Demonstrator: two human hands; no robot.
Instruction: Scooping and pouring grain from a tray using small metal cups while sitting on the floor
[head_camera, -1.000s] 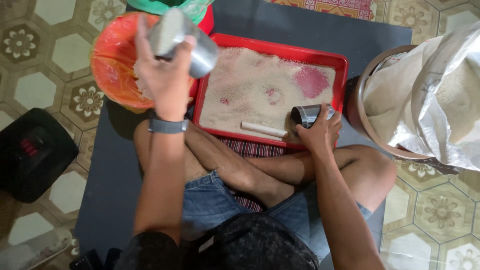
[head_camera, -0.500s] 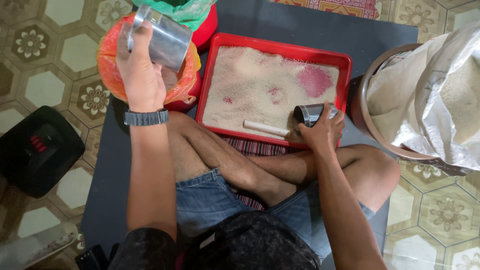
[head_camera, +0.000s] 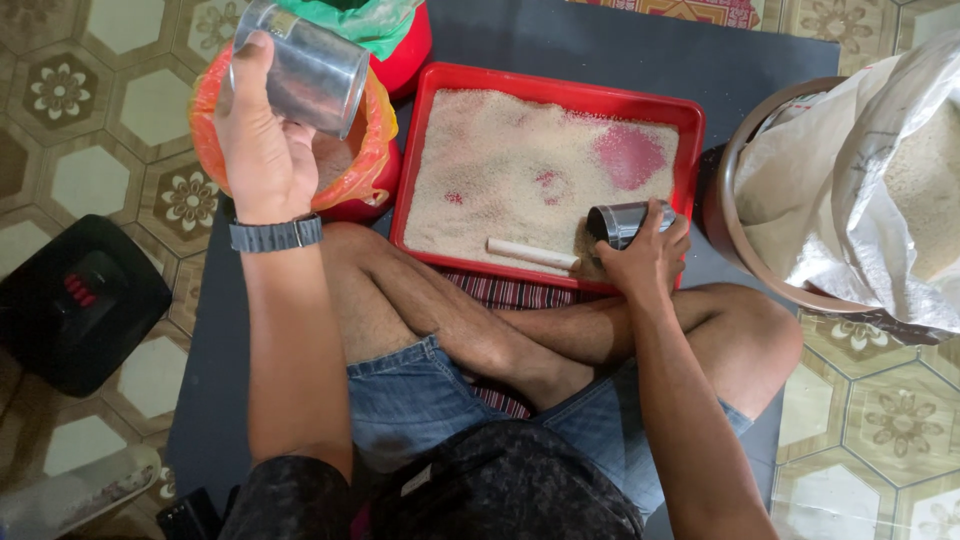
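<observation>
- Over the orange bag: left hand, grip closed round a steel can; can tilted, long axis slanting, mouth facing right and down toward the bag.
- Red tray of rice: right hand clasps a second can lying on its side, mouth pointing left, beside a pale stick.
- Hidden: bag contents mostly behind hand and can.
- Change: left can has moved left, away from the tray; right hand unmoved.

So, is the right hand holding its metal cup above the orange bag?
No, the right hand holds its metal cup inside the red tray.
</observation>
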